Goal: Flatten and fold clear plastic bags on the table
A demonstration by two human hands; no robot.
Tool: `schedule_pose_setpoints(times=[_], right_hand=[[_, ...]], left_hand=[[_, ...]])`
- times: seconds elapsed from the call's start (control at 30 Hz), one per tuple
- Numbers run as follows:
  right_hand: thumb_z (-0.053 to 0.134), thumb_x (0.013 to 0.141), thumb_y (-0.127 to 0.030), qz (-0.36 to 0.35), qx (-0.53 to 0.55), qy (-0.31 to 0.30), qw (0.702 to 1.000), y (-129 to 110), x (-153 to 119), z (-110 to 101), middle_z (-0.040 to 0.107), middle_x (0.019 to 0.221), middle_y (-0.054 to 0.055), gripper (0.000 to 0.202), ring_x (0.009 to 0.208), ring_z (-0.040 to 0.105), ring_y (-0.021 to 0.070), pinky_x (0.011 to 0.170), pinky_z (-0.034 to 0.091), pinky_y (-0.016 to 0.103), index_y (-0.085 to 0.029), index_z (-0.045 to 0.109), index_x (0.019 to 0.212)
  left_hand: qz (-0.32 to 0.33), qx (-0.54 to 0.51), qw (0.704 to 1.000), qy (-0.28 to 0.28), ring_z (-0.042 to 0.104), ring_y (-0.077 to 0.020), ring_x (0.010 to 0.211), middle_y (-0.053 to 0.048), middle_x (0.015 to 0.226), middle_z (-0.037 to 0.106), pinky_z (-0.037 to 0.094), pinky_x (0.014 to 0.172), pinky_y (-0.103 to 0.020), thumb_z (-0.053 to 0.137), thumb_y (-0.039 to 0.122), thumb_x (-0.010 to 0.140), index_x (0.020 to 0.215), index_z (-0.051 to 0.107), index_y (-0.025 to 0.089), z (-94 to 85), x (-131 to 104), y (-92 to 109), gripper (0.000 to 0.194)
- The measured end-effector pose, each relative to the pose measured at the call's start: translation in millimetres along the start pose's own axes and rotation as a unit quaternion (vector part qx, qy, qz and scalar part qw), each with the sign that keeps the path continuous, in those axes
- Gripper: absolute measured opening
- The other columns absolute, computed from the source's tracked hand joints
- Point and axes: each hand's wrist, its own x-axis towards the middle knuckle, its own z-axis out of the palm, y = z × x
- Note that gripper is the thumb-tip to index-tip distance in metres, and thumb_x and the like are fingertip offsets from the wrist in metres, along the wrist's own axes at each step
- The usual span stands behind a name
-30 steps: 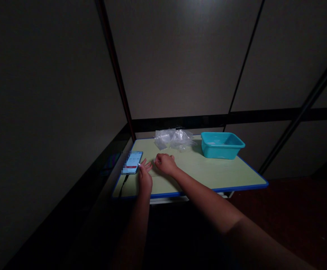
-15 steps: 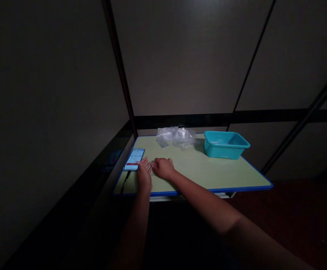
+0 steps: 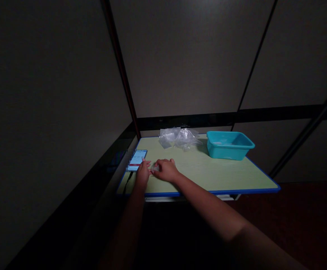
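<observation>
A small, clear piece of plastic [image 3: 155, 169] lies low over the near left part of the table, between my two hands. My right hand [image 3: 167, 170] is curled with thumb and fingers closed on it; whether it is a bag or a wrapper I cannot make out. Close by on the left, my left hand [image 3: 143, 173] has its fingers apart, their tips reaching toward the plastic. A phone [image 3: 137, 160] with a lit screen lies just beyond and left of that hand.
A pile of clear plastic bags [image 3: 180, 137] lies at the back of the table [image 3: 203, 172]. A turquoise bin [image 3: 228, 150] stands at the right. The table has a blue edge, with a dark cord [image 3: 127, 182] at its left and walls behind and left.
My right hand has opened out a little around the clear plastic, which shows more. My left hand's fingers have turned from spread upward to pointing right. The view has shifted slightly.
</observation>
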Motion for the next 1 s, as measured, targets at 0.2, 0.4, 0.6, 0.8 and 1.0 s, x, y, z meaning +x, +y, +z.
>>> schedule_pose_setpoints(times=[0.2,0.4,0.6,0.8,1.0], right_hand=[[0.053,0.081,-0.040,-0.006,0.001,0.043,0.999,25,-25,-25,0.060,0.105,0.008,0.028,0.106,0.045,0.0234,0.086,0.024,0.038,-0.020,0.060,0.100],[0.053,0.079,-0.051,0.022,-0.015,-0.026,0.999,55,-47,-25,0.037,0.142,0.014,0.064,0.130,0.030,0.0277,0.102,0.012,0.055,-0.021,0.041,0.133],[0.041,0.084,-0.056,-0.008,-0.056,-0.093,0.994,52,-46,-18,0.019,0.151,0.012,0.076,0.138,0.016,0.0255,0.107,0.002,0.057,-0.020,0.018,0.147],[0.032,0.088,-0.056,-0.005,-0.072,-0.115,0.991,48,-45,-18,0.016,0.152,0.011,0.072,0.139,0.013,0.0244,0.109,0.004,0.054,-0.017,0.017,0.147],[0.032,0.089,-0.055,-0.003,-0.067,-0.123,0.990,48,-45,-17,0.016,0.151,0.010,0.071,0.140,0.013,0.0224,0.109,0.003,0.054,-0.018,0.015,0.147]], left_hand=[[0.025,0.006,0.999,-0.021,0.062,-0.0125,0.063,-0.005,0.079,0.065,0.053,0.062,-0.026,0.052,0.035,0.083,0.083,0.060,0.014,-0.7,1,0,0.022],[0.059,0.042,0.997,-0.031,0.063,-0.0150,0.066,-0.004,0.077,0.065,0.053,0.064,-0.029,0.064,0.020,0.068,0.082,0.059,0.014,2.8,10,4,0.016],[0.123,0.116,0.985,-0.018,0.063,-0.0182,0.080,-0.005,0.086,0.064,0.051,0.069,-0.029,0.064,0.009,0.057,0.080,0.060,0.016,2.9,8,7,0.025],[0.160,0.190,0.968,-0.030,0.061,-0.0171,0.073,-0.003,0.083,0.063,0.050,0.069,-0.030,0.060,0.009,0.059,0.082,0.061,0.017,-6.5,-2,7,0.024],[0.184,0.255,0.948,-0.044,0.060,-0.0174,0.073,-0.002,0.079,0.062,0.049,0.069,-0.029,0.056,0.006,0.062,0.075,0.059,0.018,-7.5,-5,5,0.018]])
